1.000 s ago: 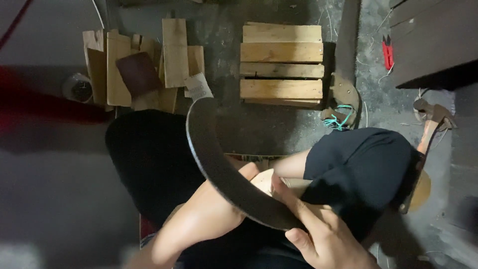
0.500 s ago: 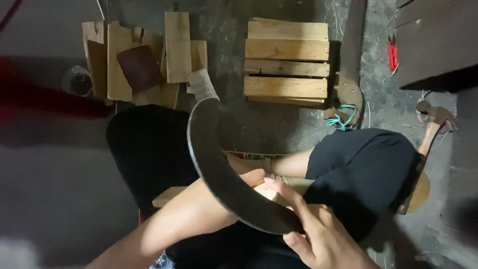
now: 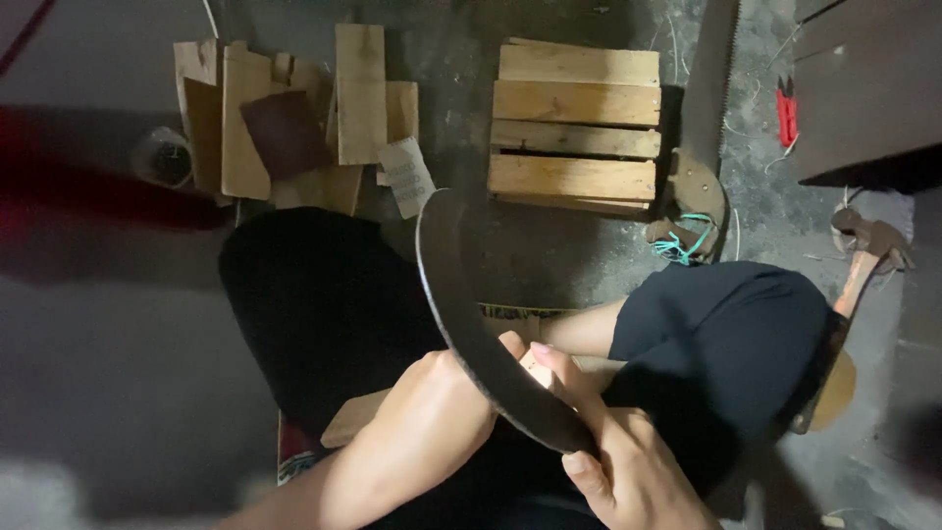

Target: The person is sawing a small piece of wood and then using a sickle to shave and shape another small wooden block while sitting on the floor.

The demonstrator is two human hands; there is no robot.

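Curved dark blade (image 3: 461,314) runs long axis from upper centre, near the slatted wood pallet (image 3: 574,128), down-right btwn the knees into both hands. Right hand (image 3: 628,461) closed round its lower end; left hand (image 3: 446,393) curled shut on the mid-blade w/ a small wood piece (image 3: 538,365) just beside it.

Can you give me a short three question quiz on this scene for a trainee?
1. True or false: the curved dark blade lies flat on the floor.
2. What sits beside the slatted wooden crate: A) hand saw, B) bucket, C) broom?
3. Which hand grips the blade's lower end?

Key: 1. False, both hands hold it above the lap. 2. A, the hand saw. 3. The right hand; the left hand steadies the middle.
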